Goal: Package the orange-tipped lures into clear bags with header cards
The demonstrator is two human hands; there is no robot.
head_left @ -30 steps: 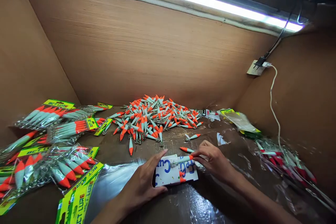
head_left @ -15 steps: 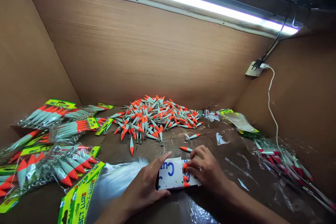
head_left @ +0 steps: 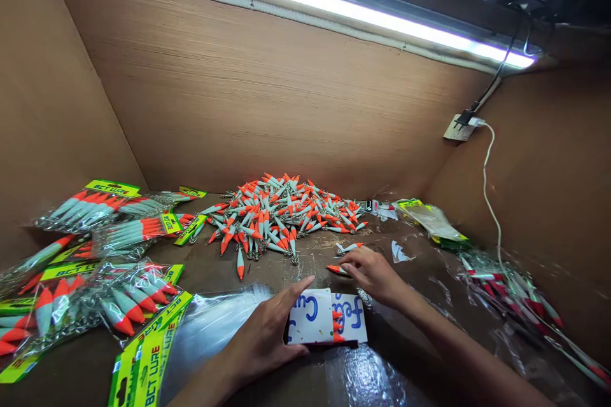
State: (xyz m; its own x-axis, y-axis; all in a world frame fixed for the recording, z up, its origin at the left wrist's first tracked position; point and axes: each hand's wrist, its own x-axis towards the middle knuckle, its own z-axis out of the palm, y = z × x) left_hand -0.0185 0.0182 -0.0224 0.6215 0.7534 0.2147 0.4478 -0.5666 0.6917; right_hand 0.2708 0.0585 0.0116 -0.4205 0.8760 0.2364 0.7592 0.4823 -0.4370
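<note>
My left hand [head_left: 267, 324] grips the left end of a small white card holder [head_left: 310, 321] with blue handwriting, its thumb along the near side. Several orange tips of fishing lures [head_left: 338, 325] show in a row in the holder's slot. Just behind the holder, my right hand [head_left: 375, 273] has its thumb and fingers closed at the tail end of a loose fishing lure [head_left: 336, 269] lying on the table. Another loose lure [head_left: 352, 247] lies just beyond those fingers. The right hand hides the rear of the nearer lure.
A big heap of orange-and-white lures [head_left: 286, 210] stands at the back. Bagged lures [head_left: 128, 305] with green-yellow header cards pile up at left, beside clear plastic bags [head_left: 214, 324]. More wrapped lures [head_left: 515, 292] and a white cable [head_left: 487, 172] are at right.
My right hand has left the holder's right end and moved back to the loose lure. The handwriting on that end is now uncovered. My left hand stays on the holder.
</note>
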